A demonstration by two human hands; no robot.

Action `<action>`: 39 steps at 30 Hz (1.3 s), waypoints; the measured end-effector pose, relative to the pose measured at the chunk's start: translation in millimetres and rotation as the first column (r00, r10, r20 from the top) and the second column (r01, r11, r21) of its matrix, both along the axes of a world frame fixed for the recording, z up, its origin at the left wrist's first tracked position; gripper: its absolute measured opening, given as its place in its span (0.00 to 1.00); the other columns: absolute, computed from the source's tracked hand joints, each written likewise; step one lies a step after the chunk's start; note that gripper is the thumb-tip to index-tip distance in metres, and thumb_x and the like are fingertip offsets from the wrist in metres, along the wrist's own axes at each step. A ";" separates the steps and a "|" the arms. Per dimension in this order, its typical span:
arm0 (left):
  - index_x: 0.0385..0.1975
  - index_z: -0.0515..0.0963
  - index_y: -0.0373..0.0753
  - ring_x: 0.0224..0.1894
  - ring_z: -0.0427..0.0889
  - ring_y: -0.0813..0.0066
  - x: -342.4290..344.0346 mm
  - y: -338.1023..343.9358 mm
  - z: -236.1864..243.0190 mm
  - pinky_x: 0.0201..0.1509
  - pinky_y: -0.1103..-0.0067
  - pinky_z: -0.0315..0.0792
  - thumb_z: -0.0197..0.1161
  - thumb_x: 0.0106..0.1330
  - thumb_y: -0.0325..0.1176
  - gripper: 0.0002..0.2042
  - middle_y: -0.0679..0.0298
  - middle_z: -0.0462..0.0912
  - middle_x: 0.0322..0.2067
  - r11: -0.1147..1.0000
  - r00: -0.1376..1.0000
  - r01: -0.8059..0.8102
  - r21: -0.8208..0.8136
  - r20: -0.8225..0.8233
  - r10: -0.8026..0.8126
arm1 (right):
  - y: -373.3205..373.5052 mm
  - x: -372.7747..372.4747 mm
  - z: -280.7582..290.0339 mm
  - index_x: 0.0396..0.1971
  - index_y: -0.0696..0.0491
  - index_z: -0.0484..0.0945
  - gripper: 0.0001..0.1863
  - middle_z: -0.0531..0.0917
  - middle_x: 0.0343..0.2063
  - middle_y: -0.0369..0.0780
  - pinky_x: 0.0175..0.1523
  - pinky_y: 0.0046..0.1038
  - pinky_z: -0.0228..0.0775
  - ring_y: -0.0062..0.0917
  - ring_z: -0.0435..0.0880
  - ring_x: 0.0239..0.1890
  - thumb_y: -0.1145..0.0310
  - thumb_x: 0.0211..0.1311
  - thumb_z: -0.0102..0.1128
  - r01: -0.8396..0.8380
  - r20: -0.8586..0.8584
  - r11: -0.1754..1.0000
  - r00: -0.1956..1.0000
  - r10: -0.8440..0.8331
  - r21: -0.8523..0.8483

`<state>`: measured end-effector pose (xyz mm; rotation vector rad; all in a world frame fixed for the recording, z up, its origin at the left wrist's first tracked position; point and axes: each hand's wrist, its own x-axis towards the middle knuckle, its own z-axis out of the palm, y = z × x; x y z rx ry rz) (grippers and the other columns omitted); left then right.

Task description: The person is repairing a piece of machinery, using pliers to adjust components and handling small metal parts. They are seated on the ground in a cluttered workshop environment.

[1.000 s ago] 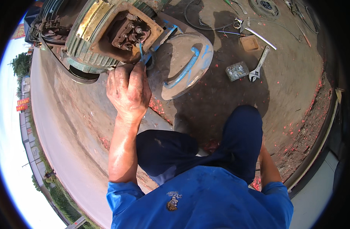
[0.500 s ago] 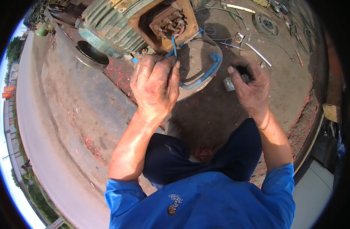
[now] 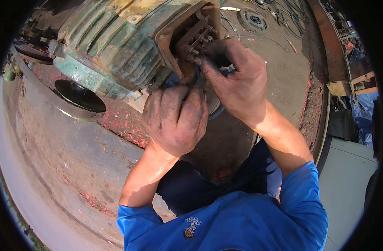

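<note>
A green ribbed motor (image 3: 108, 50) fills the upper left, its rusty terminal box (image 3: 164, 37) open around a block of studs (image 3: 191, 39). My left hand (image 3: 174, 119) is closed just below the box, its fingers round a blue wire (image 3: 197, 75) that is mostly hidden. My right hand (image 3: 237, 79) has thumb and finger closed at the lower studs; whatever is between them is hidden. Behind both hands lies a detached plate (image 3: 214, 108), mostly covered.
A black pulley (image 3: 76, 94) sits beside the motor at left. At the upper right lie a round metal disc (image 3: 252, 21), coiled cables (image 3: 296, 19) and a red-handled tool (image 3: 289, 44). A rusty steel panel (image 3: 325, 46) edges the right side, with a road at far left.
My right hand has come up from low at the right to the studs. My left hand stays on the blue wire below the box. The view has shifted, bringing the motor larger into frame.
</note>
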<state>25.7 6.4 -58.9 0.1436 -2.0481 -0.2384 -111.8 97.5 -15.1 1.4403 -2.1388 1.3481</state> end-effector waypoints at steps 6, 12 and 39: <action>0.40 0.84 0.40 0.30 0.76 0.64 2.8 -9.3 -22.2 0.32 0.70 0.71 0.72 0.58 0.29 0.10 0.63 0.79 0.34 0.999 0.999 0.034 0.018 -0.030 -0.034 | 4.4 -11.6 -2.0 0.36 0.55 0.84 0.10 0.86 0.32 0.42 0.37 0.34 0.79 0.40 0.87 0.33 0.76 0.54 0.75 -0.076 -0.140 0.997 0.987 0.077 0.018; 0.36 0.86 0.41 0.35 0.76 0.64 -3.3 -6.1 -26.4 0.38 0.71 0.71 0.73 0.53 0.30 0.10 0.62 0.80 0.37 0.990 0.993 -0.086 -0.108 -0.087 0.077 | 8.2 -30.8 -20.7 0.36 0.55 0.85 0.10 0.88 0.33 0.42 0.39 0.33 0.80 0.38 0.89 0.36 0.77 0.54 0.75 -0.244 -0.195 0.964 0.955 0.221 -0.101; 0.39 0.86 0.48 0.71 0.67 0.43 -35.8 5.0 18.4 0.75 0.50 0.58 0.73 0.59 0.31 0.09 0.56 0.79 0.63 0.863 0.937 -0.325 -0.387 -0.004 0.350 | 12.7 -61.7 -38.7 0.40 0.58 0.85 0.08 0.88 0.38 0.46 0.47 0.33 0.81 0.39 0.90 0.41 0.79 0.61 0.70 -0.510 0.044 0.813 0.839 0.542 -0.282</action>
